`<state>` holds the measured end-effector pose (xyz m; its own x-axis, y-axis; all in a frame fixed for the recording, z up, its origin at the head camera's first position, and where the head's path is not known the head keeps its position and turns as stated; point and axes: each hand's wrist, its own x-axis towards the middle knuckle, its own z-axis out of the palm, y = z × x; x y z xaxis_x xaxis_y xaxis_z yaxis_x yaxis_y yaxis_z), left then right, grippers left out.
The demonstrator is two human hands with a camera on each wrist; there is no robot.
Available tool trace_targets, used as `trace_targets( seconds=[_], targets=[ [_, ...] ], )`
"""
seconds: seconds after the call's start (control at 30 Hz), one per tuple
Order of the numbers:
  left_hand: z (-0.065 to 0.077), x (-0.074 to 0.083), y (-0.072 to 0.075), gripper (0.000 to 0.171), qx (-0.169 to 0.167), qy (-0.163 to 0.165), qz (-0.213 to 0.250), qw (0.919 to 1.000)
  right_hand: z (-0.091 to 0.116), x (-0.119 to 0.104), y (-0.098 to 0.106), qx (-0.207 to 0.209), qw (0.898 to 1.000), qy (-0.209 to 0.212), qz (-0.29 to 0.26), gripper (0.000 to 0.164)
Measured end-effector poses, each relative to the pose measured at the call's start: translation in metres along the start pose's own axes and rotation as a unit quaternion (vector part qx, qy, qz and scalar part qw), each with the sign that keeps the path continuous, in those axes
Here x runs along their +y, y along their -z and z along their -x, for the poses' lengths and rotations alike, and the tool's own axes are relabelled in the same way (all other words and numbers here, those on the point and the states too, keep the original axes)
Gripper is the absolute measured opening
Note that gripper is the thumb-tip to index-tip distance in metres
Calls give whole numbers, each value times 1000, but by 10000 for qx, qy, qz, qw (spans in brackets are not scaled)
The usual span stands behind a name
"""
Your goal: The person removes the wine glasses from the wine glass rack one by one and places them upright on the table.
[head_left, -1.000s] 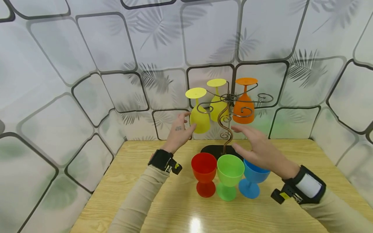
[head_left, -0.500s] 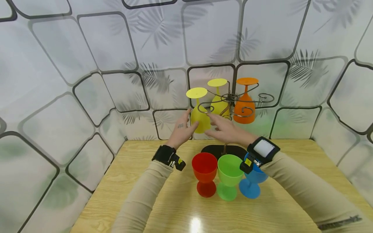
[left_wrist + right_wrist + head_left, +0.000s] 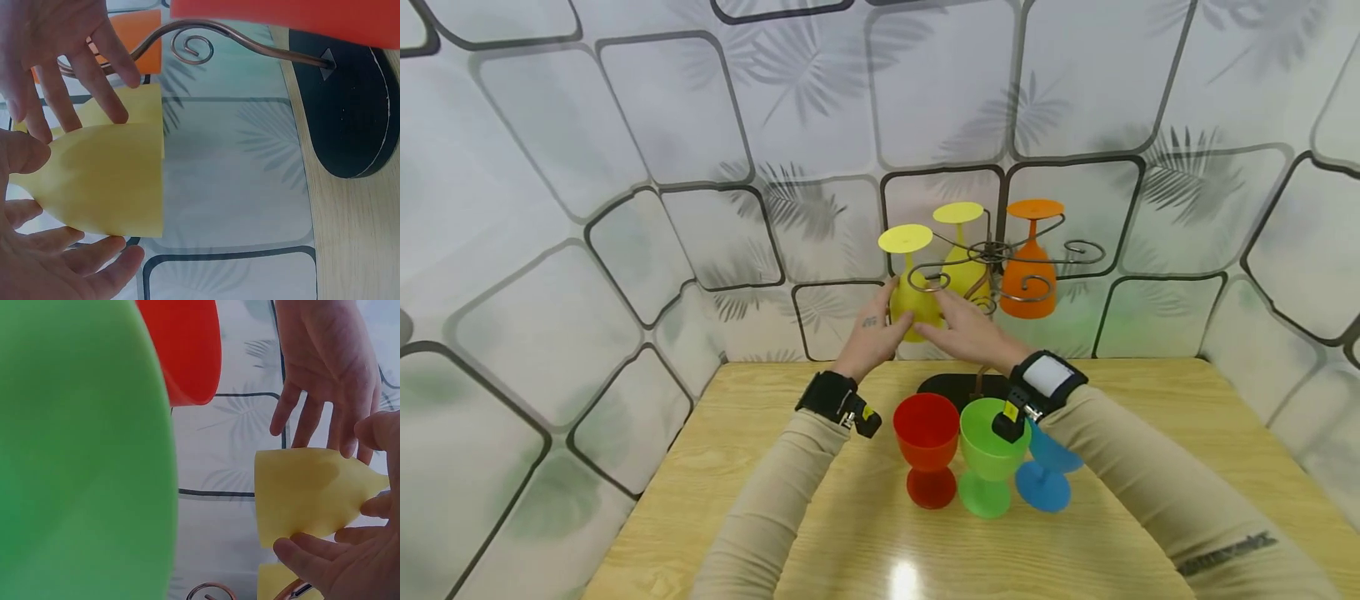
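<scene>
A yellow goblet [image 3: 914, 310] hangs upside down by its foot from the left front arm of a metal stemware rack [image 3: 991, 252]. My left hand [image 3: 872, 335] lies along the left side of its bowl, and my right hand [image 3: 972, 335] along the right. Both hands have their fingers extended, with the thumbs toward the near side. Fingertips of the left hand meet the yellow bowl [image 3: 112, 178] in the left wrist view. The right wrist view has right-hand fingertips at the yellow bowl's lower edge [image 3: 300, 500]. Behind hangs a second yellow goblet [image 3: 958, 213].
An orange goblet [image 3: 1028, 287] hangs at the rack's right. Red [image 3: 927, 429], green [image 3: 987, 487] and blue [image 3: 1042, 487] goblets stand upright on the wooden table [image 3: 760, 408], in front of the rack's black base [image 3: 951, 383]. Patterned fabric [image 3: 820, 92] surrounds the table.
My right hand has moved left across the rack's stem to the front yellow goblet. The left hand has edged closer to its bowl. The goblets have not moved.
</scene>
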<state>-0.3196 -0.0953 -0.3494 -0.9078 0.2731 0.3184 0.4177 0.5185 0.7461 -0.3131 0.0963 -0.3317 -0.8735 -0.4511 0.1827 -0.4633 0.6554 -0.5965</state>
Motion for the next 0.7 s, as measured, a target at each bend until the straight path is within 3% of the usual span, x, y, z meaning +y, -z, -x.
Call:
trace_targets(
  seconds=[0.27, 0.7],
  targets=[
    [-7, -1, -2, 66, 58, -111, -223, 9997, -2, -3, -4, 117, 9996, -226, 149, 74],
    [-14, -2, -3, 65, 21, 3, -444, 9990, -5, -15, -8, 280, 9973, -628, 241, 73]
  ],
)
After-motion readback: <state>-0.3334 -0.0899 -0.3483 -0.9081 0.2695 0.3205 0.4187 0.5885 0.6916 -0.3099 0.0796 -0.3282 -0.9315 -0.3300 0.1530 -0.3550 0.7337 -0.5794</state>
